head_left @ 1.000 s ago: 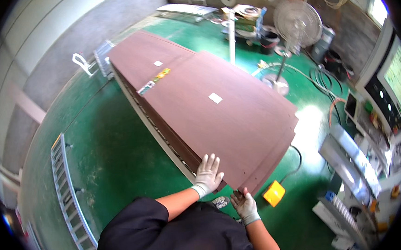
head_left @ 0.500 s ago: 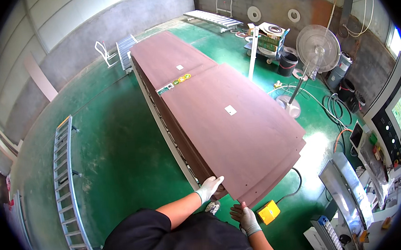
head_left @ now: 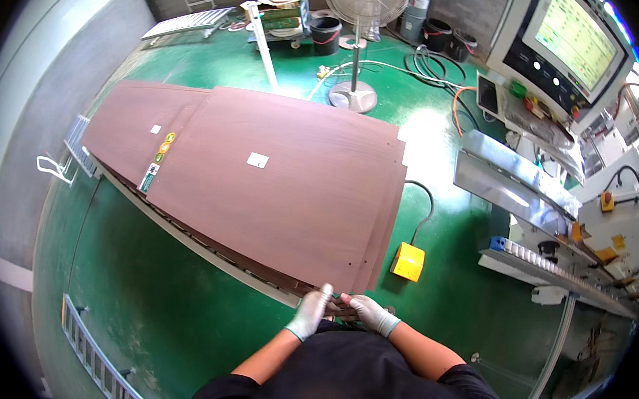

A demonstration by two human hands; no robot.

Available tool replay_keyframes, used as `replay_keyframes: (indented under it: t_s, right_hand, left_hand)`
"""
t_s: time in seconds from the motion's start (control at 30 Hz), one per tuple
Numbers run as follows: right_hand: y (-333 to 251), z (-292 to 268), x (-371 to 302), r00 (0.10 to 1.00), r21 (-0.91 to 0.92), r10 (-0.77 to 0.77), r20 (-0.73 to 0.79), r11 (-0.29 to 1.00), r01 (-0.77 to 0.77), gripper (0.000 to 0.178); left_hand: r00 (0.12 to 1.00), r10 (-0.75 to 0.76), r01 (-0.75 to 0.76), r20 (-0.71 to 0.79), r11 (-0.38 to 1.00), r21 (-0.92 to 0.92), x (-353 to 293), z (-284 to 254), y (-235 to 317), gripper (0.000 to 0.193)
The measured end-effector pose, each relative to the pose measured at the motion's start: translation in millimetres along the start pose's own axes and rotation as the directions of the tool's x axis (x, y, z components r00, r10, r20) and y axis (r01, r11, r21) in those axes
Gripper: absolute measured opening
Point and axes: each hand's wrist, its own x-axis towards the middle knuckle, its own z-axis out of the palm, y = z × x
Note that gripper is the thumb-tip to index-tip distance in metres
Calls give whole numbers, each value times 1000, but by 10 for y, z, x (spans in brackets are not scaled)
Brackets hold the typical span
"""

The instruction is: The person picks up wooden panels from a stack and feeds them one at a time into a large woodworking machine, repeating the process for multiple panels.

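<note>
A stack of large brown flat panels (head_left: pixel 290 201) stretches from in front of me to the far left, the top sheets slightly out of line. At its near corner, my gloved left hand (head_left: pixel 309 317) is closed on the panel edge, thumb up and fingers hidden underneath. Just to its right, my gloved right hand (head_left: pixel 372 314) is closed at the same corner, its thumb near the edge and its fingers partly hidden. A white label (head_left: pixel 257 160) and a strip of round yellow and green stickers (head_left: pixel 164 149) lie on the upper faces.
A yellow foot pedal (head_left: pixel 408 261) with a black cable sits on the green floor, right of the stack. Bent metal sheets (head_left: pixel 510 175) and a machine with a lit screen (head_left: pixel 575 33) stand at right. Beyond the stack is a pedestal fan (head_left: pixel 355 71); a metal roller rack (head_left: pixel 109 370) lies lower left.
My view has swung to the right, and the stack now lies more crosswise. My hands have come close together at the near corner; the left was on the side edge, the right apart from it.
</note>
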Motion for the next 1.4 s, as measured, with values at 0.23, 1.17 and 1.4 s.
replay_keyframes:
  t_s: [0.23,1.17,1.4]
  right_hand:
    - [-117,223,-203,829,-302,-331,-452,931,207,26]
    - [240,-222,-1528,716,-5,-249,-652,946,325,38]
    - [756,-661,-2020,481,-3,-269,-834,875,484,36]
  left_hand:
    - [977,-50,27,-209,993,-111,170,-730,493,58]
    - [340,207,-504,-918,863,8,416,-2956,680,80]
    - [668,157,-446,-727,867,-223,419,-2782,262,62]
